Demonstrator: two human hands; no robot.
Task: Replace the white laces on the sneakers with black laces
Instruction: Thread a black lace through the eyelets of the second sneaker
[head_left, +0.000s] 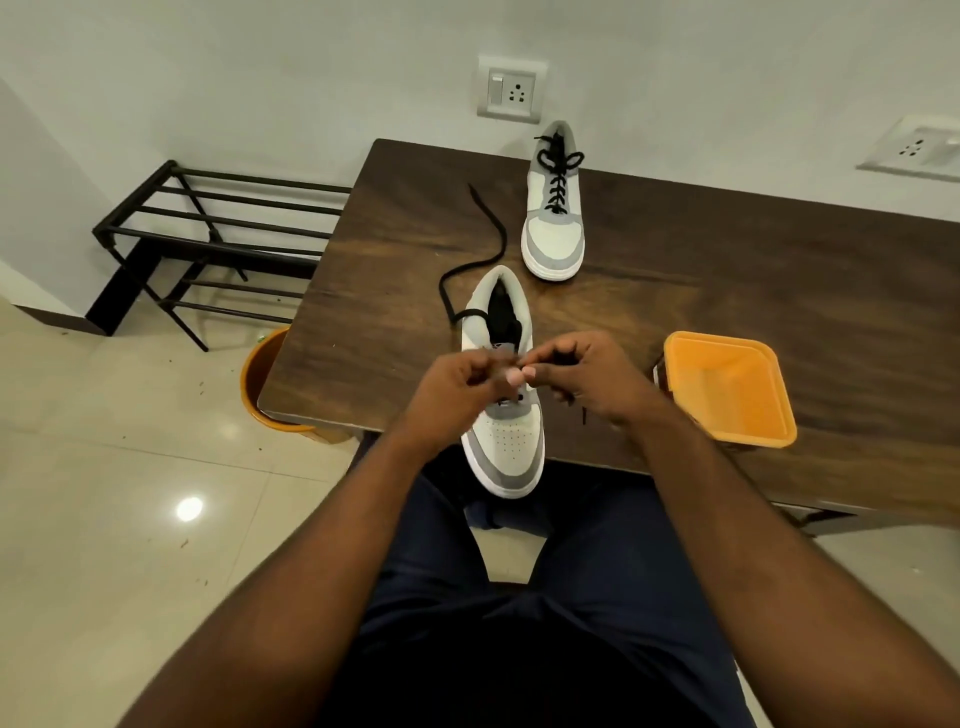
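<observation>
A grey and white sneaker (509, 447) sits at the near edge of the wooden table (727, 291), its toe hanging over the edge toward me. A black lace (491, 249) trails from its collar across the table to the left and back. My left hand (457, 389) and my right hand (587, 379) meet over the sneaker's eyelets, fingertips pinching the black lace; the eyelets are hidden under them. A short lace end hangs below my right hand. A second sneaker (555, 228) stands farther back, laced and tied in black.
An orange lidded container (727, 395) stands at the table's near right. An orange bucket (260, 384) sits on the floor by the left table corner. A black metal shoe rack (208, 234) stands against the wall at left. My legs are under the table edge.
</observation>
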